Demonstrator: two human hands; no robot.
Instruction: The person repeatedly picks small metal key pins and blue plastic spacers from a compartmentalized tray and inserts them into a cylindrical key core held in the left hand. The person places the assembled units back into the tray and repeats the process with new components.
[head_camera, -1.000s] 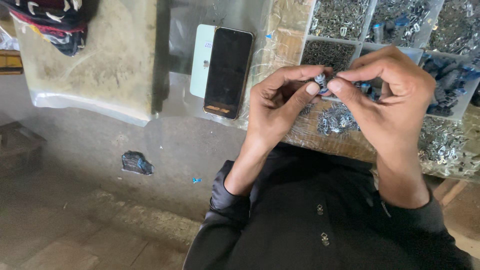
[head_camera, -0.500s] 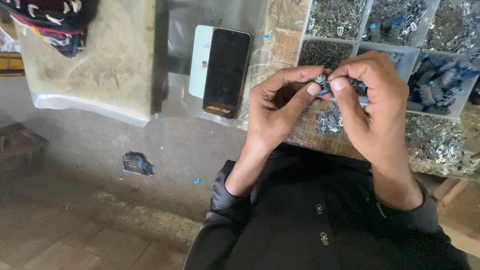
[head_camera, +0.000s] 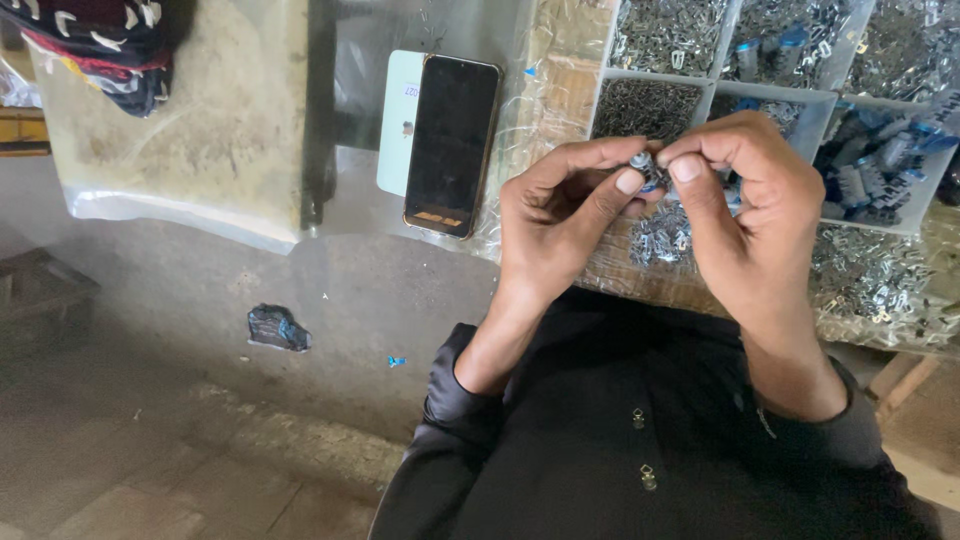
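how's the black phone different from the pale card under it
The black phone is dark and glossy; the pale card is matte mint-white. The phone lies on top and shows whole, while the card lies underneath, only its left strip showing. Both lie flat on the clear plastic sheet, left of the left hand.

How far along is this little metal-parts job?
Done: hard to tell; a loose heap of small metal pieces lies on the bench under the hands. In hand: the left hand and right hand pinch one small metal part between their fingertips. Left: the tray compartments look full of parts, so apparently plenty.
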